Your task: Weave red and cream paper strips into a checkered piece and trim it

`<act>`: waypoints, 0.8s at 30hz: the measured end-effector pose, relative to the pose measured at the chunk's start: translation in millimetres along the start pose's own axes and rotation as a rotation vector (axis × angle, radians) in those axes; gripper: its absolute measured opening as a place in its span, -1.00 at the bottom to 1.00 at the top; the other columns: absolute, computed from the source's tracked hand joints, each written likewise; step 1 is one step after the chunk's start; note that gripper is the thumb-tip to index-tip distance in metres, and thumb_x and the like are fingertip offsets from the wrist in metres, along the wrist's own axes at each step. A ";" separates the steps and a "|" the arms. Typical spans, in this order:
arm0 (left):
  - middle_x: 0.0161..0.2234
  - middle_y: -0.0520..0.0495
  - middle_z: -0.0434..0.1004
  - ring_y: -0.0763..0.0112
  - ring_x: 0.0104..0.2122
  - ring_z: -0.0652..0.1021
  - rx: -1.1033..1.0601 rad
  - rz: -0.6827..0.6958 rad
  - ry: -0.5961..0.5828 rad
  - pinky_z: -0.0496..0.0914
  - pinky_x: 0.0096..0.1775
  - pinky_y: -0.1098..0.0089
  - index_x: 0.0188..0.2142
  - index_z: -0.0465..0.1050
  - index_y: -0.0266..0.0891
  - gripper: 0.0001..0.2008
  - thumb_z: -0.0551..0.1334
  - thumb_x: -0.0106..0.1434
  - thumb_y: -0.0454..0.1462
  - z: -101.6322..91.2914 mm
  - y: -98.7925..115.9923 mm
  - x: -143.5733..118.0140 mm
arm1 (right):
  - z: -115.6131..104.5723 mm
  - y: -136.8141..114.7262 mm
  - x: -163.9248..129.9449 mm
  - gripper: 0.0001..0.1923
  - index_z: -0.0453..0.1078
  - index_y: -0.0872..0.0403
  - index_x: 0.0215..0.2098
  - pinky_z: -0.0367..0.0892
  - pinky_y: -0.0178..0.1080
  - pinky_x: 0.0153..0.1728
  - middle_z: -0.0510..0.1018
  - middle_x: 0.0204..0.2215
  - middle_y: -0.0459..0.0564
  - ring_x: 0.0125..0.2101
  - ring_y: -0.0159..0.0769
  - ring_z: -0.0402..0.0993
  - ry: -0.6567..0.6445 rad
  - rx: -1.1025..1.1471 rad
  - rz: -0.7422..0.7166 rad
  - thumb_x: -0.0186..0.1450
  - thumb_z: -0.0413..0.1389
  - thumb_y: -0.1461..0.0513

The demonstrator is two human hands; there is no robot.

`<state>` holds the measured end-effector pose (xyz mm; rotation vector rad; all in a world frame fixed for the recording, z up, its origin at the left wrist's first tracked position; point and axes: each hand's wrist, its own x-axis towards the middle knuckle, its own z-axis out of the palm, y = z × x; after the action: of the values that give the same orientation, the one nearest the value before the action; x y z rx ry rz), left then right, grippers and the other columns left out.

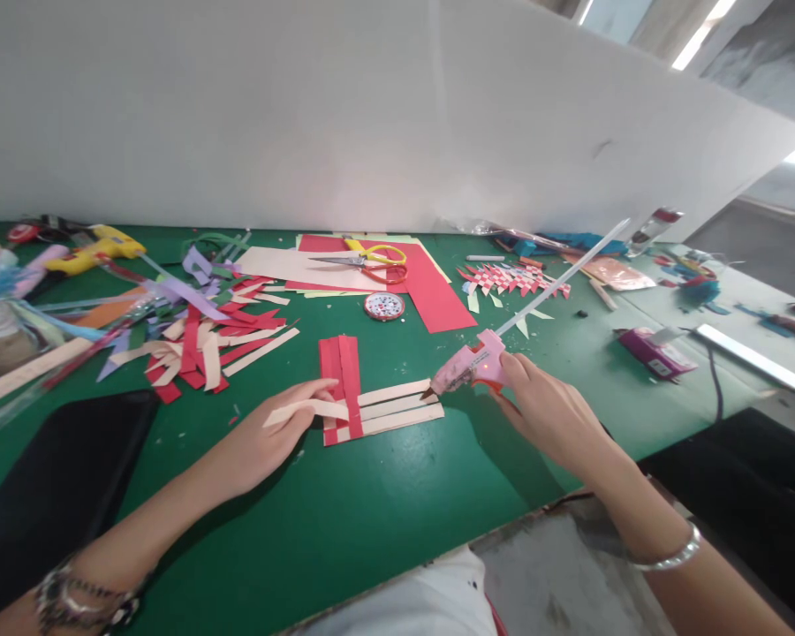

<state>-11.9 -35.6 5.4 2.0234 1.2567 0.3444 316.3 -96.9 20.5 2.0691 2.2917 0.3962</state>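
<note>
My right hand [549,411] grips a pink hot glue gun [469,362] with a long clear glue stick [563,278] poking out behind it. Its nozzle touches the right end of the cream paper strips [397,408]. Those strips are woven across red paper strips [341,375] on the green table [384,512]. My left hand [265,442] rests on the left ends of the cream strips, fingers laid flat and pressing them down.
A heap of cut red, cream and purple strips [199,340] lies at left beside a yellow glue gun [96,247]. Scissors [367,261] lie on red and cream sheets [430,287]. A round tin [384,306], a finished woven piece [513,278] and a black pad [53,495] are nearby.
</note>
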 end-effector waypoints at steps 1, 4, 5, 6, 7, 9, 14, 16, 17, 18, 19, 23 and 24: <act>0.14 -0.02 0.34 0.21 0.12 0.34 -0.009 -0.006 0.004 0.23 0.11 0.30 0.06 0.35 -0.13 -0.46 -0.15 0.30 0.02 0.5 -0.6 0.2 | 0.2 0.8 -0.2 -0.87 0.14 0.10 -0.18 -0.03 -0.32 -0.60 0.43 -0.32 0.01 -0.41 -0.26 0.44 -0.001 -0.001 0.002 0.32 -0.06 0.23; 0.14 -0.05 0.34 0.20 0.12 0.35 -0.021 -0.009 0.011 0.25 0.10 0.30 0.10 0.31 -0.17 -0.43 -0.16 0.29 0.04 1.7 -2.3 0.9 | 0.4 3.1 -0.8 -0.89 0.14 0.10 -0.18 -0.06 -0.32 -0.60 0.42 -0.34 0.00 -0.41 -0.26 0.43 -0.011 -0.009 0.014 0.31 -0.08 0.27; 0.14 -0.06 0.34 0.19 0.12 0.35 -0.022 -0.008 0.013 0.25 0.10 0.30 0.10 0.31 -0.17 -0.43 -0.16 0.29 0.04 1.9 -2.8 1.0 | 0.3 3.7 -1.0 -0.89 0.14 0.10 -0.18 -0.07 -0.32 -0.61 0.42 -0.34 0.00 -0.42 -0.26 0.43 -0.013 -0.013 0.017 0.31 -0.09 0.28; 0.14 -0.06 0.34 0.18 0.12 0.35 -0.022 -0.007 0.018 0.25 0.10 0.29 0.09 0.31 -0.17 -0.43 -0.15 0.29 0.04 2.0 -3.2 1.0 | 0.2 4.3 -1.3 -0.89 0.14 0.10 -0.18 -0.07 -0.32 -0.61 0.42 -0.34 0.00 -0.42 -0.27 0.42 -0.014 -0.016 0.022 0.31 -0.09 0.28; 0.14 -0.06 0.34 0.18 0.12 0.35 -0.023 -0.005 0.018 0.25 0.10 0.29 0.09 0.31 -0.17 -0.44 -0.15 0.29 0.03 1.9 -3.5 0.9 | 0.0 5.0 -1.5 -0.89 0.14 0.10 -0.18 -0.08 -0.32 -0.61 0.42 -0.34 0.01 -0.43 -0.27 0.42 -0.016 -0.017 0.026 0.31 -0.09 0.29; 0.14 -0.05 0.33 0.18 0.12 0.34 -0.029 -0.006 0.016 0.24 0.10 0.28 0.09 0.31 -0.16 -0.45 -0.14 0.29 0.03 1.7 -3.9 0.6 | -0.6 6.3 -1.9 -0.88 0.14 0.10 -0.18 -0.08 -0.32 -0.61 0.42 -0.32 0.00 -0.42 -0.27 0.42 -0.025 -0.015 0.035 0.30 -0.09 0.29; 0.15 -0.05 0.33 0.18 0.13 0.34 -0.039 -0.024 0.006 0.23 0.11 0.27 0.10 0.30 -0.16 -0.45 -0.14 0.29 0.03 1.1 -2.8 0.2 | -2.5 9.5 -1.8 -0.88 0.15 0.09 -0.17 -0.07 -0.32 -0.60 0.43 -0.29 0.01 -0.38 -0.25 0.43 -0.048 0.000 0.051 0.31 -0.09 0.29; 0.15 -0.04 0.33 0.18 0.13 0.34 -0.036 -0.023 0.000 0.22 0.12 0.27 0.09 0.32 -0.16 -0.45 -0.14 0.28 0.03 1.1 -1.9 0.5 | -3.8 9.5 -1.1 -0.87 0.15 0.10 -0.15 -0.08 -0.32 -0.60 0.43 -0.28 0.02 -0.38 -0.24 0.44 -0.056 -0.004 0.058 0.31 -0.09 0.29; 0.15 -0.04 0.33 0.18 0.12 0.34 -0.036 -0.024 -0.001 0.22 0.12 0.27 0.09 0.32 -0.16 -0.44 -0.14 0.28 0.03 1.1 -1.5 0.8 | -4.8 9.1 -0.6 -0.86 0.15 0.10 -0.15 -0.08 -0.31 -0.60 0.43 -0.28 0.02 -0.38 -0.24 0.44 -0.062 -0.006 0.060 0.31 -0.09 0.29; 0.14 -0.04 0.33 0.18 0.12 0.34 -0.036 -0.024 -0.001 0.22 0.12 0.27 0.09 0.32 -0.15 -0.44 -0.14 0.28 0.03 1.1 -1.2 1.0 | -5.8 8.3 0.1 -0.86 0.15 0.10 -0.14 -0.08 -0.31 -0.60 0.43 -0.29 0.02 -0.38 -0.24 0.44 -0.070 -0.007 0.060 0.31 -0.08 0.29; 0.14 -0.03 0.33 0.18 0.13 0.34 -0.034 -0.022 0.001 0.22 0.12 0.27 0.09 0.32 -0.15 -0.45 -0.14 0.28 0.03 1.1 -0.9 1.2 | -7.0 7.1 0.9 -0.86 0.15 0.10 -0.14 -0.08 -0.31 -0.60 0.43 -0.29 0.02 -0.39 -0.24 0.43 -0.079 -0.004 0.059 0.31 -0.08 0.29; 0.15 0.01 0.32 0.18 0.13 0.33 -0.019 0.003 -0.001 0.19 0.13 0.26 0.00 0.41 -0.10 -0.47 -0.15 0.28 0.03 1.4 -1.5 1.3 | -11.1 -1.2 6.0 -0.89 0.15 0.11 -0.17 -0.06 -0.30 -0.58 0.43 -0.27 0.02 -0.37 -0.25 0.43 -0.117 0.040 0.028 0.32 -0.08 0.29; 0.15 0.01 0.32 0.18 0.13 0.33 -0.023 0.003 -0.002 0.19 0.13 0.27 0.01 0.41 -0.10 -0.47 -0.15 0.28 0.04 1.6 -2.0 1.2 | -11.8 -3.9 7.7 -0.90 0.15 0.11 -0.17 -0.05 -0.30 -0.58 0.43 -0.27 0.02 -0.36 -0.25 0.44 -0.125 0.056 0.018 0.33 -0.08 0.29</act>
<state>-11.8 -34.7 2.7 2.0063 1.2428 0.3562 309.4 -91.6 32.3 2.0764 2.2393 0.1986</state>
